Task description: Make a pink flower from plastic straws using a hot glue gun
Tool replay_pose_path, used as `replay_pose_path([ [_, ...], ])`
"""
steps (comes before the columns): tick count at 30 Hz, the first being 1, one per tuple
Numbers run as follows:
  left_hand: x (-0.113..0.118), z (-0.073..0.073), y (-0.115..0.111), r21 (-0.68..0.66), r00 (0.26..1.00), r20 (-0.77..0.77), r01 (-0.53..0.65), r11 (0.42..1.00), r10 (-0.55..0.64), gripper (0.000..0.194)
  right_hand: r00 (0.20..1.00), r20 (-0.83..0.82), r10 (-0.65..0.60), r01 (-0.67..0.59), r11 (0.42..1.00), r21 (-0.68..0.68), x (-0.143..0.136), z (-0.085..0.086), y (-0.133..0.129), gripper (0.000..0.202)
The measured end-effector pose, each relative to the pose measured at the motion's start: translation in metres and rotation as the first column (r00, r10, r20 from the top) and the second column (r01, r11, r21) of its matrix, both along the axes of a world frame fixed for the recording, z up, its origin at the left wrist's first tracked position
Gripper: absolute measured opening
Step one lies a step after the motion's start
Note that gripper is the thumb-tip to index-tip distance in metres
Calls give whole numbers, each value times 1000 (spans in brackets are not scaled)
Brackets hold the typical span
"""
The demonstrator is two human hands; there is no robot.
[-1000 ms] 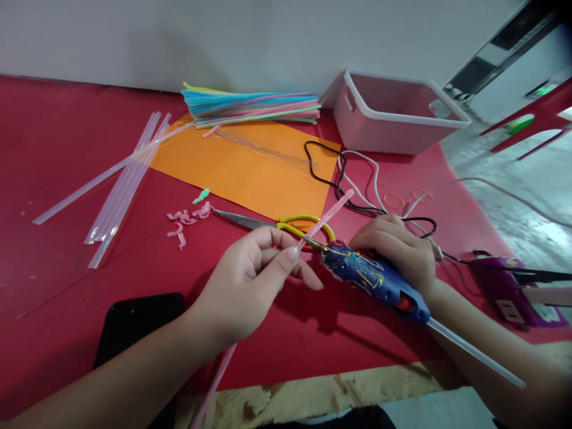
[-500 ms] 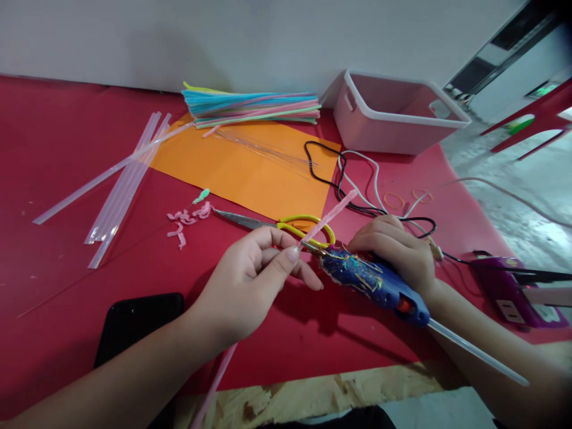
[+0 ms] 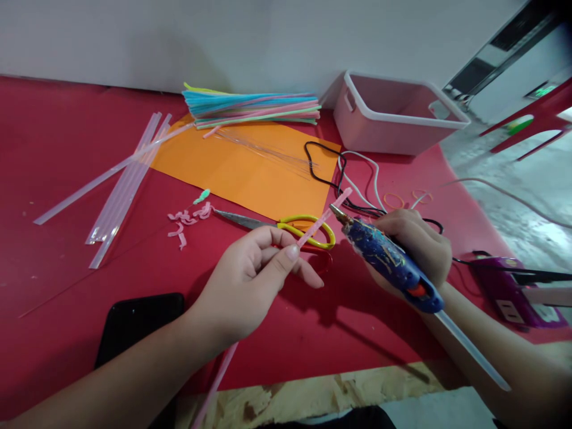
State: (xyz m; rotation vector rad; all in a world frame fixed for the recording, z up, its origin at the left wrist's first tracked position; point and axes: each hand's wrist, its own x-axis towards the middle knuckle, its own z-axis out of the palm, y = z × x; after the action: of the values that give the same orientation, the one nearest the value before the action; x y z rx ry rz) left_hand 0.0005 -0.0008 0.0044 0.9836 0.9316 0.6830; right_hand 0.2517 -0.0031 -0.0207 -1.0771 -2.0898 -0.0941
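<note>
Between the thumb and fingers of my left hand (image 3: 250, 280) is a pink pipe cleaner (image 3: 319, 223), its end slanting up to the right and its tail hanging below my wrist. My right hand (image 3: 415, 241) grips a blue glue gun (image 3: 384, 256) smeared with dried glue. The metal nozzle is at the upper part of the pipe cleaner, close to or touching it. A clear glue stick (image 3: 473, 351) sticks out of the gun's rear. Behind my left fingers lie scissors (image 3: 243, 220) with yellow handles, partly hidden. Pink fuzzy bits (image 3: 190, 216) and a small green piece (image 3: 202, 196) lie by their tip.
Several glue sticks (image 3: 123, 185) lie at the left on the red table. A bundle of coloured pipe cleaners (image 3: 250, 107) rests behind an orange sheet (image 3: 250, 170). Further right are a pink bin (image 3: 379, 128), cables, rubber bands and a purple power strip (image 3: 504, 292). A black phone (image 3: 134, 325) lies front left.
My right hand has shifted up and right with the glue gun; its nozzle has gone from beside my left fingertips to near the pipe cleaner's upper end. My left hand has stayed almost still.
</note>
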Motion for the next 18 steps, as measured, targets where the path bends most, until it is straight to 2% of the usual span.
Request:
replay_pose_path([
  [4,0,0,0,5,1000,-3,-3,1000,3,14,1000,9,18,-18,1000,-26,-1,0,0,13],
  [18,0,2,-1,12,1000,-25,3,1000,-3,13,999,16,39,-39,998,-53,-1,-1,1,11],
])
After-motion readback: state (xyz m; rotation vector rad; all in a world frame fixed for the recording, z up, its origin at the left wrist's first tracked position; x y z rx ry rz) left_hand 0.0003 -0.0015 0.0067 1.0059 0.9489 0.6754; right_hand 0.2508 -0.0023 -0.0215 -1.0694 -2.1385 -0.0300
